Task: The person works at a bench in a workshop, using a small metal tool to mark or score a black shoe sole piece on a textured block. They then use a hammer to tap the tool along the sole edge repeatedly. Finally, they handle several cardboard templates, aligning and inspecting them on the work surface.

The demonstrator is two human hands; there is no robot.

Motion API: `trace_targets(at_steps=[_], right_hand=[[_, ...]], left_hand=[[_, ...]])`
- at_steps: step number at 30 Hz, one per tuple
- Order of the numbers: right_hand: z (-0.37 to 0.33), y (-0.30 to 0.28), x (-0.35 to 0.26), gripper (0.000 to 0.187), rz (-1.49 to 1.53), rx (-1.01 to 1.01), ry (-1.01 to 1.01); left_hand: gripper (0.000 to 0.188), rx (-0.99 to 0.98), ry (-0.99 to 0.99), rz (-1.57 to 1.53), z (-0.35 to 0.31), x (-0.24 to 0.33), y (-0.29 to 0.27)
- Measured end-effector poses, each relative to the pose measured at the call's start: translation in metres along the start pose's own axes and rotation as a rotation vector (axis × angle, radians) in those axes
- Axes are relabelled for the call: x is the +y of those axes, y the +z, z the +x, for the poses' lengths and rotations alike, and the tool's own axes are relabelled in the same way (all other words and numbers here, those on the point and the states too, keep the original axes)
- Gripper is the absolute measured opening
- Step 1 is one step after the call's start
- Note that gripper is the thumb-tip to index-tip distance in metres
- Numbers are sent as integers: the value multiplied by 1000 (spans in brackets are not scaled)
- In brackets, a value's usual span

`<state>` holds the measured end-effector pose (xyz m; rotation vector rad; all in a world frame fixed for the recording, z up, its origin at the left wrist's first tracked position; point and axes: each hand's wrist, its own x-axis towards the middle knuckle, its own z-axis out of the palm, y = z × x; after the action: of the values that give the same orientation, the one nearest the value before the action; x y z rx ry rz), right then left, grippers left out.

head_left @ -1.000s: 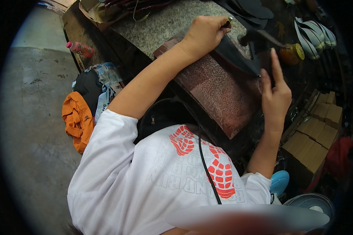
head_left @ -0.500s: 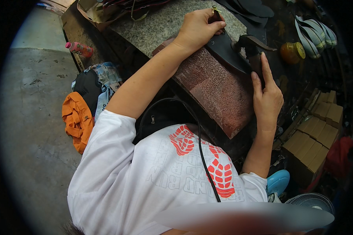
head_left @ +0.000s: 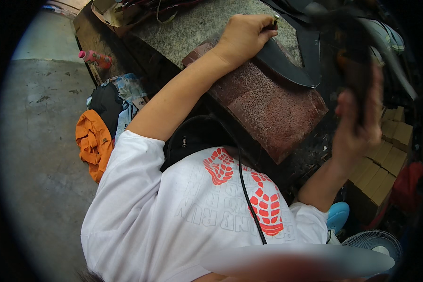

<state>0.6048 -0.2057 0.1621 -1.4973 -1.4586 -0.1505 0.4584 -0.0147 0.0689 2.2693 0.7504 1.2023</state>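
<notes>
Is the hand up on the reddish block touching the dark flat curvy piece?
Touching. The head view shows the left hand pressed on one end of the dark flat curved piece lying on the reddish-brown block, no gap.

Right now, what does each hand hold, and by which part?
Left hand grips a small metal tool, pressing the black sole. Right hand holds a blurred dark object by its lower end.

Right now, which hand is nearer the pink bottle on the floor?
Left. The left hand rests on the dark sole piece atop the reddish block, a stretch right of the pink bottle. The right hand is raised far across, blurred, gripping a dark thing.
</notes>
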Motion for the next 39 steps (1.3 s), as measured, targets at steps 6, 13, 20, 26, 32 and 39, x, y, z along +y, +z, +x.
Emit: trace_targets(at_steps=[6,13,20,26,32,39], right_hand=[[-15,17,23,55,-260,-199,163],[-43,24,39,52,-394,-332,235],[-43,25,39,52,-428,-334,280],[-45,23,41,52,-405,-360,326],[5,-7,-2,51,-81,-88,-20],[-4,21,10,53,-163,-120,-58]], left_hand=[[16,42,175,126,0,2,3],[13,13,-255,-351,0,-9,4],[16,-63,-330,-411,2,-17,4],[17,-38,-269,-359,1,-12,4],[19,-92,-42,-124,5,-8,1],[15,-16,243,117,3,5,5]])
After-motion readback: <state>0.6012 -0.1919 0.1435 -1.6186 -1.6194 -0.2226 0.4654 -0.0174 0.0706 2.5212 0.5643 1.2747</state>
